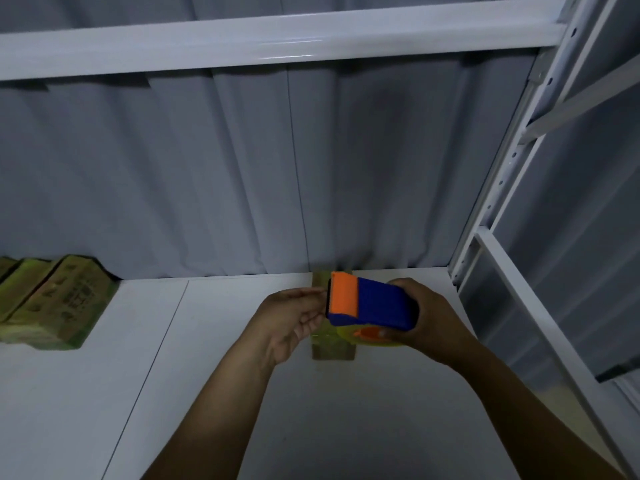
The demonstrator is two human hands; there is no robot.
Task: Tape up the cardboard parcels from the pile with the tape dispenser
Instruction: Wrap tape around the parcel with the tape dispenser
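**Two hands, one tape dispenser, one parcel**

Two bare hands meet over a white table (242, 393). The right hand (427, 318) grips one blue dispenser (372, 306), which lies left to right with its orange end pointing left. The left hand (289, 322) reaches to that end; whether it pinches anything is unclear. One parcel (334, 351) lies beneath, lengthwise away. Far left is a pile (59, 306) of at least three parcels. Behind are a grey curtain (242, 174) and white shelving (512, 157).

The parcel (333, 351) lies mostly hidden beneath the tape dispenser (370, 306) and the left hand (291, 320); only its two ends show. That hand's fingertips vanish behind the dispenser's orange front. The pile (52, 306) runs off the left edge, and its print is too blurred to read.
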